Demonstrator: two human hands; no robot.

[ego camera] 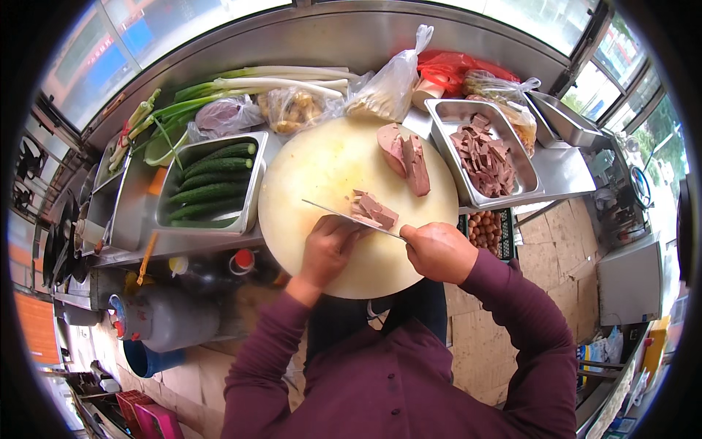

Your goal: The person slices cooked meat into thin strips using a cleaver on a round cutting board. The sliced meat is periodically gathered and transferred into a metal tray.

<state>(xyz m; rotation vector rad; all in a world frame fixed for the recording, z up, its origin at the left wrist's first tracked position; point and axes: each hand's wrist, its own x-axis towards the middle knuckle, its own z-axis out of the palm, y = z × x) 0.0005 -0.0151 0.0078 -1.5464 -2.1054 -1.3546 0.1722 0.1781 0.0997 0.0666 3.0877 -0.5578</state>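
On a round, pale cutting board (312,164), my right hand (442,252) grips the handle of a kitchen knife (351,218). Its blade, seen nearly edge-on, points to the upper left. Just below the blade, my left hand (328,249) rests with fingers curled; whatever lies under its fingertips is mostly hidden. Cut slices of pinkish-brown cooked meat, perhaps liver, (378,213) lie heaped beyond the blade. Two larger chunks of the same meat (415,164) sit near the board's upper right. A steel tray of sliced meat (485,159) stands to the right of the board.
Left of the board is a steel tray (255,181) of cucumbers (211,189). Behind lie leeks (285,82), bagged ginger (296,107) and a tied plastic bag (392,82). Below the counter are a gas cylinder (175,315) and a crate of eggs (485,230).
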